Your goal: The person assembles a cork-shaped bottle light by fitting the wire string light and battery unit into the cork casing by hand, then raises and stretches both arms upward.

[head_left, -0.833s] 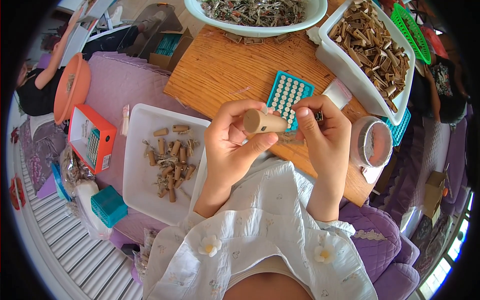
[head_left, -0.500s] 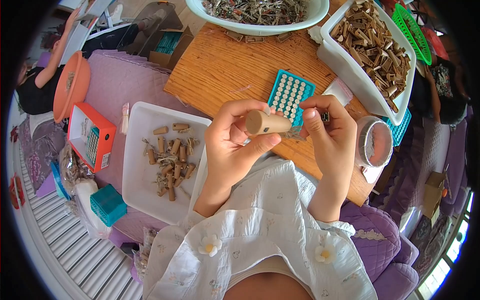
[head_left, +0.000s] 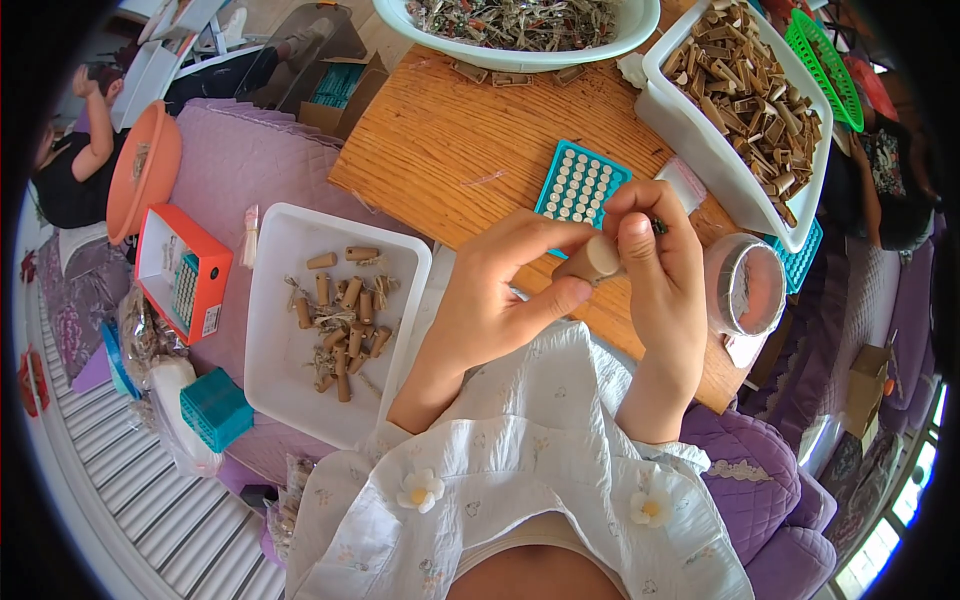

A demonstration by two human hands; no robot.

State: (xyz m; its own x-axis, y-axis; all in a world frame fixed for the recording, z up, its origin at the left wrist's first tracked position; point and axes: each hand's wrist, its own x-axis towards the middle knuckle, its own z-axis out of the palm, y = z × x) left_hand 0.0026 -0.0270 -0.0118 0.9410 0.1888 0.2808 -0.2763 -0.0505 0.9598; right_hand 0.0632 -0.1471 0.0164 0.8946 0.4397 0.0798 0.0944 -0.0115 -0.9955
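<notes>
My left hand (head_left: 510, 285) grips a tan cork-like cylinder (head_left: 600, 258) between thumb and fingers, its pale round end tilted up to the right. Right beside that end is my right hand (head_left: 660, 275), fingers curled and thumb pressed in; a small dark bit shows behind the thumb, too hidden to name. Just beyond both hands, a teal tray (head_left: 621, 172) carries rows of pale round discs. To the left, a white tray (head_left: 275, 340) holds several similar tan cylinders (head_left: 340, 345), many with strings or wires trailing from them.
A white bin (head_left: 655, 85) of tan half-shells stands at far right, a pale basin (head_left: 395, 18) of wired parts at the back. Near my right hand is a round clear jar (head_left: 748, 290). An orange box (head_left: 212, 275) and teal basket (head_left: 217, 410) lie left. Other people sit at both sides.
The cylinder has turned and shifted right in my left hand, so its pale end now points toward my right hand. My hands have drawn closer together.
</notes>
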